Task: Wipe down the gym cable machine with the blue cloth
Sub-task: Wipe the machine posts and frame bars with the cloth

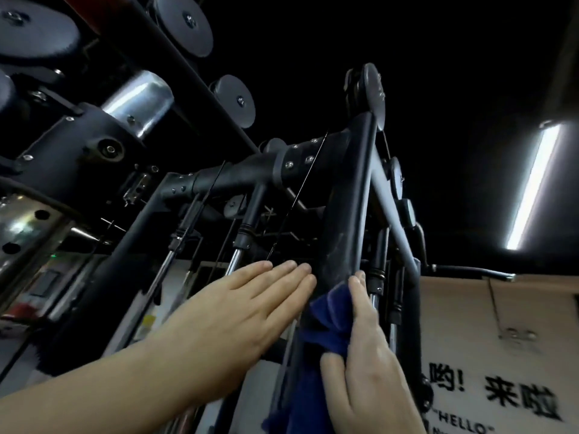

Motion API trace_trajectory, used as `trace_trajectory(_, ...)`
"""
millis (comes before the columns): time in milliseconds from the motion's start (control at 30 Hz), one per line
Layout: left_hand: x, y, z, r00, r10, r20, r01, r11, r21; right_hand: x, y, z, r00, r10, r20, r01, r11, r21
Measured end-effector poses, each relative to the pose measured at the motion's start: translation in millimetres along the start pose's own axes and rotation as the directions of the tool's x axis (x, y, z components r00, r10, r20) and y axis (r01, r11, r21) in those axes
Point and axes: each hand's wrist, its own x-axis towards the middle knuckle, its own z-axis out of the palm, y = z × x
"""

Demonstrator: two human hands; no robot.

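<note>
While gripped against machine bar by right hand | blue cloth: judged soft, light, slip-prone; hold by wadded middle | left hand flat, fingers straight, beside bar.

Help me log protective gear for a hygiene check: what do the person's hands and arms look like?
Neither the left hand nor the right hand wears a glove, and no ring shows. The left forearm is bare to the picture's edge, with no sleeve or watch in view.
</note>
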Motion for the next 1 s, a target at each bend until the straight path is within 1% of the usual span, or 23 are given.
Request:
trace_trajectory(67,4,5,2,0.999,0.005,-0.032,-0.007,0.998,-0.055,13,-3,-8,0.998,0.058,0.007,-0.058,0.998,0.0)
trace_trajectory(100,5,8,4,0.999,-0.003,-0.048,-0.002,0.995,-0.098,20,-6,-10,0.996,0.084,0.004,-0.083,0.996,-0.036)
trace_trajectory(133,7,10,6,0.998,-0.008,-0.065,0.0,0.992,-0.128,25,-11,-12,0.996,0.09,-0.022,-0.092,0.991,-0.101)
trace_trajectory(200,10,9,9,0.997,-0.018,-0.073,0.004,0.982,-0.188,29,-19,-11,0.99,0.062,-0.124,-0.093,0.959,-0.269)
trace_trajectory(267,10,6,10,0.999,-0.035,-0.031,0.026,0.967,-0.253,24,-27,-7,0.982,0.02,-0.19,-0.109,0.876,-0.47)
trace_trajectory(333,8,5,14,0.999,-0.04,-0.036,0.027,0.952,-0.304,8,-35,3,0.985,-0.01,-0.17,-0.099,0.775,-0.624)
trace_trajectory(400,7,7,21,0.999,-0.017,-0.027,0.007,0.941,-0.339,-6,-44,18,0.989,0.097,-0.108,-0.145,0.712,-0.687)
trace_trajectory(467,7,10,30,1.0,-0.007,-0.02,-0.001,0.928,-0.371,-13,-45,29,0.978,0.207,-0.041,-0.169,0.651,-0.74)
trace_trajectory(533,7,10,33,1.0,-0.013,-0.023,0.003,0.924,-0.383,-12,-43,33,0.972,0.233,-0.024,-0.169,0.626,-0.761)
trace_trajectory(567,5,9,33,0.999,-0.024,-0.033,0.01,0.924,-0.383,-11,-42,33,0.974,0.225,-0.025,-0.167,0.637,-0.753)
trace_trajectory(633,0,8,33,0.998,-0.053,-0.033,0.036,0.925,-0.378,-15,-43,30,0.985,0.171,0.003,-0.117,0.687,-0.718)
trace_trajectory(700,-1,7,31,0.997,-0.078,-0.012,0.067,0.921,-0.383,-17,-44,22,0.994,0.092,0.056,-0.032,0.744,-0.667)
trace_trajectory(767,4,5,31,0.994,-0.107,-0.031,0.088,0.922,-0.377,-2,-41,10,0.991,0.069,0.112,0.015,0.787,-0.617)
trace_trajectory(833,17,4,32,0.991,-0.125,-0.046,0.099,0.923,-0.373,24,-32,0,0.988,0.072,0.133,0.018,0.817,-0.576)
trace_trajectory(900,30,3,33,0.987,-0.144,-0.07,0.108,0.919,-0.38,44,-28,-4,0.984,0.107,0.142,-0.012,0.836,-0.548)
trace_trajectory(1000,39,6,28,0.981,-0.169,-0.09,0.12,0.908,-0.402,37,-28,-2,0.985,0.103,0.137,-0.016,0.852,-0.524)
